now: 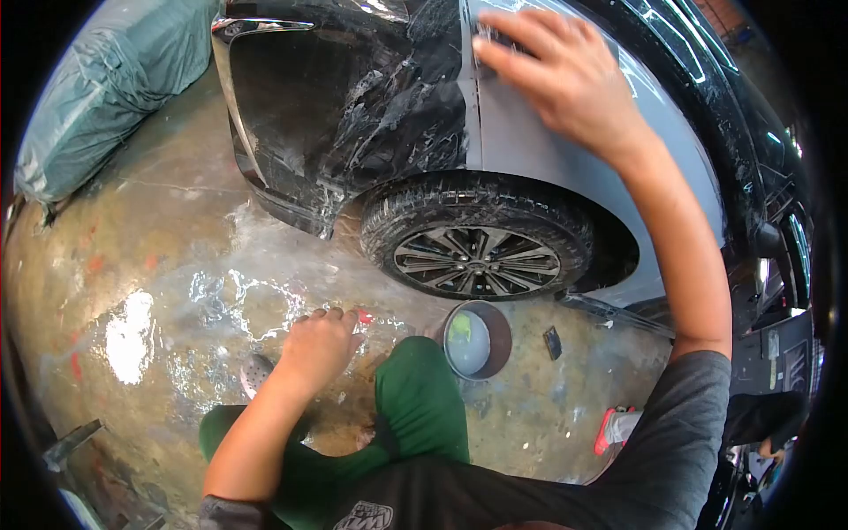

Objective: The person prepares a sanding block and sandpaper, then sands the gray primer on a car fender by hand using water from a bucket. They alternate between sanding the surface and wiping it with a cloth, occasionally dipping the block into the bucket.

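Observation:
My right hand (pixel 570 79) is at the grey fender (pixel 565 146) of a car, beside the seam where it meets the dark front bumper (pixel 380 106). Its fingers reach left, slightly smeared by motion, over a dark patch that I cannot make out. Over the wet floor, near my left knee, my left hand (pixel 320 349) hangs back upward with curled fingers. Its palm is hidden, so whatever it may hold does not show. Whitish smears cover part of the bumper. Below the fender is the front wheel (pixel 477 261).
A bucket (pixel 503 340) of cloudy liquid with something yellow-green in it stands by my right knee. A small dark block (pixel 553 343) lies to its right. At upper left is a covered vehicle-like shape (pixel 115 88). Another person's pink shoe (pixel 605 433) shows at lower right.

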The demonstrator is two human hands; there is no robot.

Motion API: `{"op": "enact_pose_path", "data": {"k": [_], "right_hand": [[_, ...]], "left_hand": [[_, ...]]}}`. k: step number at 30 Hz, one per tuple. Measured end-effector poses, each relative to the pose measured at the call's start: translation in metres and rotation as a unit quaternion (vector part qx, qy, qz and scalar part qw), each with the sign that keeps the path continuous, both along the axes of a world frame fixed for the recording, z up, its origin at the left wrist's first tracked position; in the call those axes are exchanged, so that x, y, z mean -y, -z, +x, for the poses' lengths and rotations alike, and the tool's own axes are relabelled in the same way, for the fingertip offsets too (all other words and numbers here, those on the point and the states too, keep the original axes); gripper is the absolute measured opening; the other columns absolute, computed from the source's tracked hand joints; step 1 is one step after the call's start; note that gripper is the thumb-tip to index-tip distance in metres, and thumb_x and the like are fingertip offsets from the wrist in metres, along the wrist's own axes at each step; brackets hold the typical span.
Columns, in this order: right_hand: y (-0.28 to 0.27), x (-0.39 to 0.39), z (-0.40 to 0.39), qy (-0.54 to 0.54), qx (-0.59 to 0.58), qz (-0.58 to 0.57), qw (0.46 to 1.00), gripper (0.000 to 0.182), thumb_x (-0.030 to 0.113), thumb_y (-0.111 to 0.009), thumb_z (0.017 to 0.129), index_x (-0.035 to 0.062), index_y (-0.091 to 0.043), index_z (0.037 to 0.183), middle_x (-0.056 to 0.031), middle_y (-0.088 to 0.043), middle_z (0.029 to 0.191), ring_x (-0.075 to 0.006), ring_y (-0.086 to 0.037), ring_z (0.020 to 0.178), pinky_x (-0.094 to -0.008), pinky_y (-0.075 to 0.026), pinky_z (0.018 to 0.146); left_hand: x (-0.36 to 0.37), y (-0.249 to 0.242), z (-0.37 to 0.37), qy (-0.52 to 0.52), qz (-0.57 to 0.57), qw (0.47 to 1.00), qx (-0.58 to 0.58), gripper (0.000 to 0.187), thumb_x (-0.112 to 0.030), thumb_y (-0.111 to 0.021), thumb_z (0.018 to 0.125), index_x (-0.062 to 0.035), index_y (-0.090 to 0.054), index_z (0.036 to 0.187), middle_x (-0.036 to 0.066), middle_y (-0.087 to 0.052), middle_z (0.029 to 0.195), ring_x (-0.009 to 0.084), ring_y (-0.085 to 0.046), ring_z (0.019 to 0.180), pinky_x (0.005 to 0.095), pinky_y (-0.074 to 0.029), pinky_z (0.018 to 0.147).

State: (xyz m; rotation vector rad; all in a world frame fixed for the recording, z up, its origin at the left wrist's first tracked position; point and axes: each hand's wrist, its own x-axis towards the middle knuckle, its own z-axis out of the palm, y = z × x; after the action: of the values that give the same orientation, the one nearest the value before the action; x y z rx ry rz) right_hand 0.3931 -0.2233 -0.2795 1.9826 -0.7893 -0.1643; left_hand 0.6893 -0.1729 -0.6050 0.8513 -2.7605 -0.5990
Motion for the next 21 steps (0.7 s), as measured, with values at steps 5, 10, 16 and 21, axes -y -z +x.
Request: {"op": "enact_pose_path", "data": {"k": [5,10,16,21], "right_hand": [[-0.027,0.025,0.016,0.018,0.055,0.001,0.998,0.032,0.015,-0.068,0.091,0.0089,-0.065,0.122,-0.0117,-0.062,0.132,-0.0316,-0.057,0.122,-0.0444,-0.045,0.101],[0.002,-0.034,-0.022,0.046,0.063,0.011,0.997,0.047,0.011,-0.074,0.086,0.0183,-0.067,0.132,-0.0037,-0.061,0.142,-0.0287,-0.058,0.127,-0.0445,-0.046,0.104],[-0.020,0.013,0.000,0.042,0.053,-0.005,0.998,0.040,0.013,-0.071,0.091,0.0166,-0.068,0.131,-0.0049,-0.064,0.135,-0.0302,-0.059,0.125,-0.0424,-0.047,0.101],[-0.021,-0.002,-0.017,0.042,0.046,-0.008,0.998,0.040,0.014,-0.070,0.092,0.0171,-0.068,0.131,-0.0050,-0.063,0.139,-0.0292,-0.057,0.129,-0.0434,-0.046,0.103]], "left_hand": [[0.001,0.012,-0.008,0.003,0.017,1.000,0.024,0.035,-0.032,-0.070,0.092,-0.0043,-0.069,0.113,0.015,-0.073,0.097,0.0329,-0.072,0.092,0.0448,-0.060,0.079],[-0.006,-0.002,0.009,0.000,0.017,1.000,0.006,0.036,-0.029,-0.070,0.091,-0.0036,-0.068,0.117,0.017,-0.073,0.102,0.0350,-0.072,0.094,0.0452,-0.058,0.083],[-0.003,-0.013,0.007,-0.003,0.047,0.999,-0.006,0.037,-0.029,-0.070,0.092,-0.0030,-0.068,0.118,0.018,-0.073,0.105,0.0368,-0.071,0.096,0.0468,-0.058,0.084],[0.007,0.006,0.005,-0.013,0.051,0.998,0.022,0.036,-0.029,-0.069,0.092,-0.0028,-0.069,0.117,0.018,-0.073,0.106,0.0365,-0.071,0.098,0.0469,-0.058,0.084]]}}
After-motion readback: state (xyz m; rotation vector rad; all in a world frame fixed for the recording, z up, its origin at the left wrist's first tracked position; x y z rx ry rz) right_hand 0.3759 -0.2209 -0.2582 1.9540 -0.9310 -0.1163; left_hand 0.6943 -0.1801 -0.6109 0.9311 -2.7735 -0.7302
